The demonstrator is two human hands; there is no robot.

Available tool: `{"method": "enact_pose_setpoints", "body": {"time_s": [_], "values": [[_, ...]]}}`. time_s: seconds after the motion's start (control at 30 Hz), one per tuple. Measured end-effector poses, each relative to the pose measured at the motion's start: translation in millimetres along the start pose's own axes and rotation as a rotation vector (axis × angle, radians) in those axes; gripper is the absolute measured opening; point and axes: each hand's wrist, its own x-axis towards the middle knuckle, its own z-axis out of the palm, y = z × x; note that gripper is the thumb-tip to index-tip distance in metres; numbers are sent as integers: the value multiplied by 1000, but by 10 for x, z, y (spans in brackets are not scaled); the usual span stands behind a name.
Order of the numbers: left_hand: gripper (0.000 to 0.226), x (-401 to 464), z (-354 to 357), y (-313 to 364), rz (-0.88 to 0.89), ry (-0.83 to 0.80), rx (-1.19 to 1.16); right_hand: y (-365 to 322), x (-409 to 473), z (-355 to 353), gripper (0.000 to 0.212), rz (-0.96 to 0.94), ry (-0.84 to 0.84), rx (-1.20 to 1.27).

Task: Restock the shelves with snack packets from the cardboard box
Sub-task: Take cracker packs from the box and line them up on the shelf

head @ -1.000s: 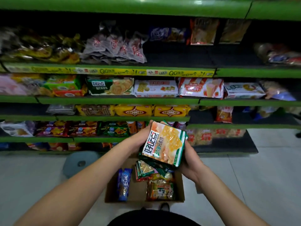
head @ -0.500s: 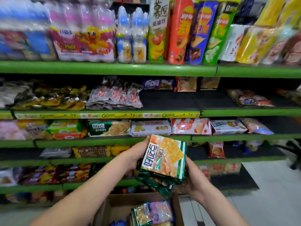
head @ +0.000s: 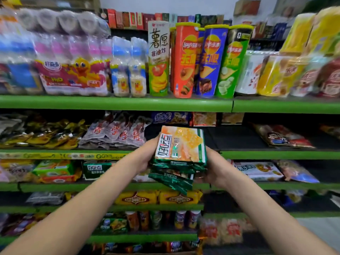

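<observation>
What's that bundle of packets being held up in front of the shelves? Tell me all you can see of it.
The stack of cracker packets looks like glossy plastic wrappers. The top one shows an orange front with pictured crackers, a white label with bold characters and green-striped edges. Dark green packets are fanned out beneath it, their crimped ends poking down. The stack tilts up towards the camera in mid-air, before the second shelf. The left hand grips its left edge, the right hand supports its right side.
</observation>
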Motion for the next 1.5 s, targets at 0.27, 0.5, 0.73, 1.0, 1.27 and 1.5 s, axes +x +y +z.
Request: {"method": "enact_pose_setpoints", "body": {"time_s": [0.27,0.5,0.73,1.0,1.27,1.5], "values": [[41,783,165,275,-13,87,-242,-663,847,-409,47,64,-106,-137],[39,1136,272,534,-48,212,-266,-926,1373,-560,29,62,-130,-134],[46,1401,450,640,-115,483,-272,-788,1900,-649,42,54,1,-47],[47,1381,508,637,-100,567,-367,-663,2090,-818,56,27,-125,-80],[24,1139,464,582,-4,619,-353,-671,1888,-947,36,-8,-141,24],[22,1025,430,258,63,659,-337,-449,1338,-1050,34,-99,-76,-36]]}}
